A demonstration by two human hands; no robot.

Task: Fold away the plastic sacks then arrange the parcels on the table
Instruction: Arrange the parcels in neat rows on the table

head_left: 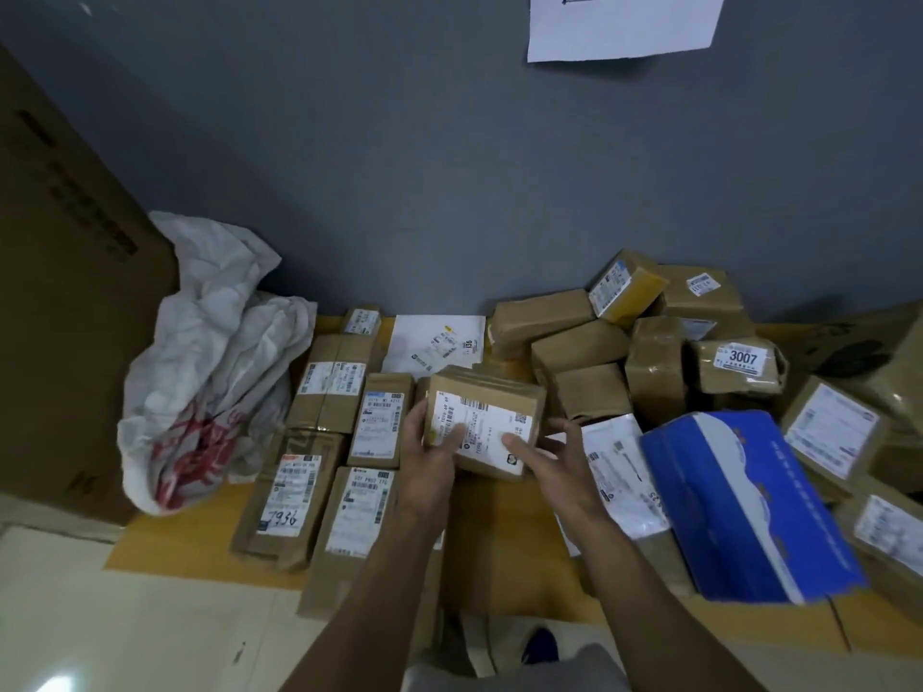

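Most of the view is a grey wall (399,142), and the bench (165,546) stands with its far edge against it. One large brown carton (65,292) closes the left side. A crumpled white plastic sack (210,352) with red print lies unfolded at the left end of the bench, against this carton. On the right, a loose heap of parcels (654,372) is piled to the wall, and a tilted blue box (739,506) rests on it near the front edge. Flat parcels (329,382) lie in tidy rows beside the sack. Bare bench shows along the near left edge and below the arms.

Above the middle, both hands hold one brown parcel (492,407). The left hand (429,457) grips its left end, thumb on the label. The right hand (559,462) takes the near right corner, thumb on the label, fingers (567,429) spread along the right edge.
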